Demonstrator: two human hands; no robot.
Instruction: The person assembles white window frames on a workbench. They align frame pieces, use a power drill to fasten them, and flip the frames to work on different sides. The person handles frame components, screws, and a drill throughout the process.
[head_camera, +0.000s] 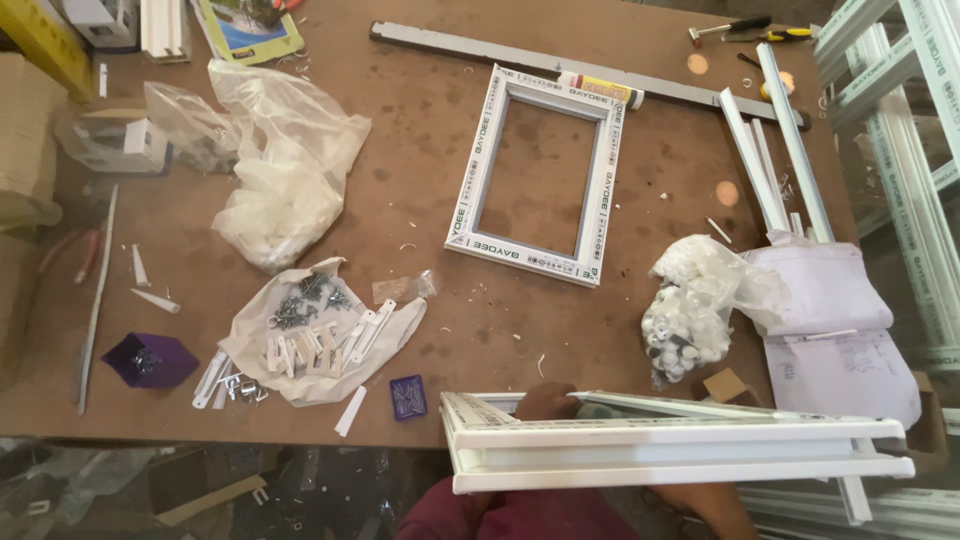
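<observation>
Two hands hold the white window frame (670, 445) at six o'clock over the brown bench (420, 190) edge: your left hand (545, 402) wraps its far rail, your right hand (705, 500) grips underneath, fingers mostly hidden. A smaller frame (478, 170) lies at twelve o'clock, hardware bags (320, 330) at nine; bare bench shows between them.

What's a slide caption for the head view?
Both hands steady a white window frame at the edge of a cluttered brown workbench.
</observation>
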